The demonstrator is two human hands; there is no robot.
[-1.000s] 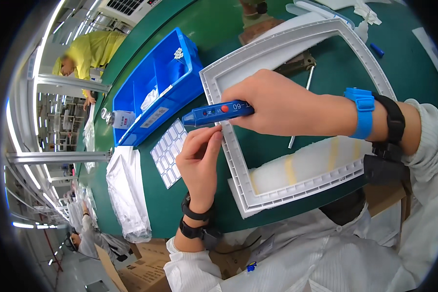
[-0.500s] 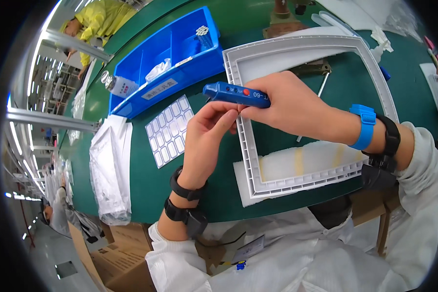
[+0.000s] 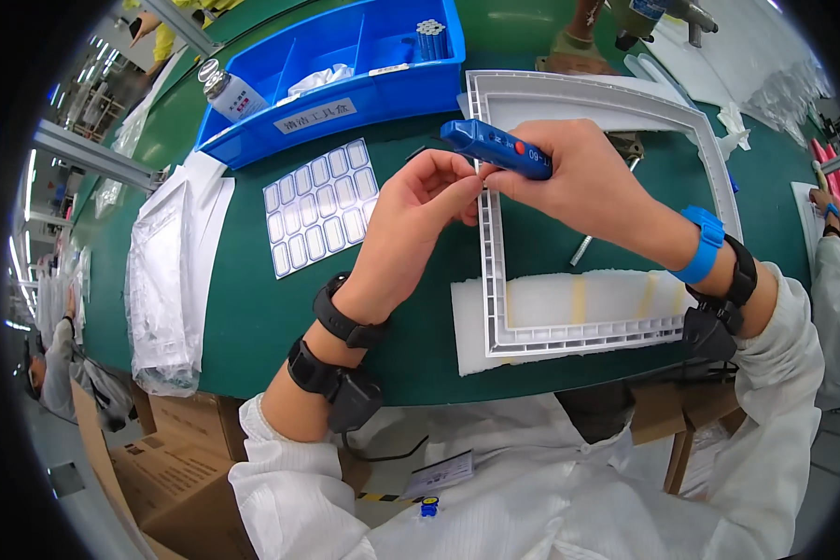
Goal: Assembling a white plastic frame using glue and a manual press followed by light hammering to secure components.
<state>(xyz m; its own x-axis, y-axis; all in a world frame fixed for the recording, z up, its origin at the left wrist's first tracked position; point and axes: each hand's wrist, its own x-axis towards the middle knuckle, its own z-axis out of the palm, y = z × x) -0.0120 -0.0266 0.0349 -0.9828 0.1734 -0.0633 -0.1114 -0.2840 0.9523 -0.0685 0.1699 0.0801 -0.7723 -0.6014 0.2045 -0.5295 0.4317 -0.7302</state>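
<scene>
My right hand (image 3: 569,173) grips a blue pen-shaped tool (image 3: 495,149) with a red button, its narrow end pointing left. Beside it, my left hand (image 3: 420,219) is closed, thumb and forefinger pinched together; any small thing between them is too small to make out. Both sets of fingertips meet over the left side of a white rectangular frame (image 3: 494,271), which lies on the green table. White foam with yellow strips (image 3: 541,299) rests under the frame's near side. Inside the frame, a thin metal rod (image 3: 583,247) is partly hidden by my right hand.
A blue divided bin (image 3: 397,79) at the back holds a white bottle (image 3: 233,96), white cloth (image 3: 322,78) and blue sticks (image 3: 431,40). Left lie a label sheet (image 3: 321,207) and a plastic-wrapped white piece (image 3: 163,280). Cardboard boxes (image 3: 173,467) stand below. A co-worker's arm (image 3: 835,280) shows right.
My view has turned and shifted, so the bin, sheet and frame sit differently in it. Both hands keep nearly the same pose at the frame's left side, the blue tool still in my right.
</scene>
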